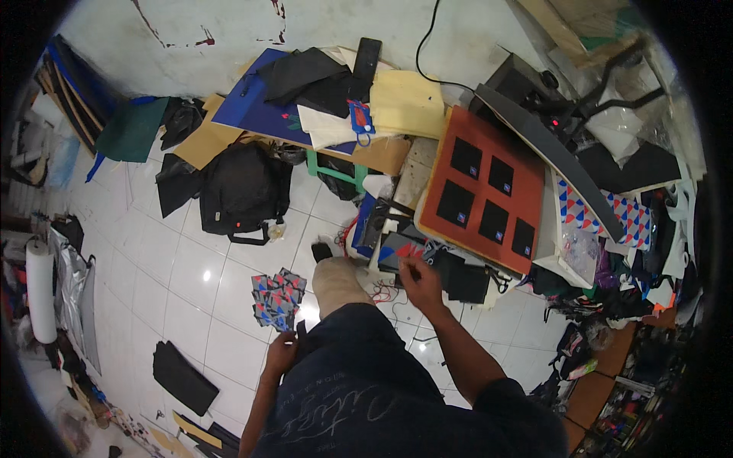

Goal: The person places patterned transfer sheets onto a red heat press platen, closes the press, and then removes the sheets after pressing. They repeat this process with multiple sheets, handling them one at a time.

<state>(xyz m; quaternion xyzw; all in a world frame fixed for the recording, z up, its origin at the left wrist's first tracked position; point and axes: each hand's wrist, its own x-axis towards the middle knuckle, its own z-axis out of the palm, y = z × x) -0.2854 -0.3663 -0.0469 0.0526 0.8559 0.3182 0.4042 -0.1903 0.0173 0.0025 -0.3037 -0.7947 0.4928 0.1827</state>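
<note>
My right hand (420, 281) reaches forward over my knee to a red, blue and grey patterned piece (402, 249) lying at the near edge of a cluttered low work surface, and its fingertips pinch the piece's edge. My left hand (280, 354) sits by my left thigh against dark shorts, fingers curled around a small dark strip (300, 329) that sticks up. On the white floor tiles just ahead of that hand lies a pile of similar patterned pieces (279, 298). My bent knee (336, 282) is between the two hands.
An orange board (441, 174) bearing several black squares lies right of centre. A black backpack (243, 191), a green stool (336, 172) and a blue board (256, 114) with fabrics are beyond. A black flat piece (185, 377) lies at lower left; a white roll (41, 290) stands far left.
</note>
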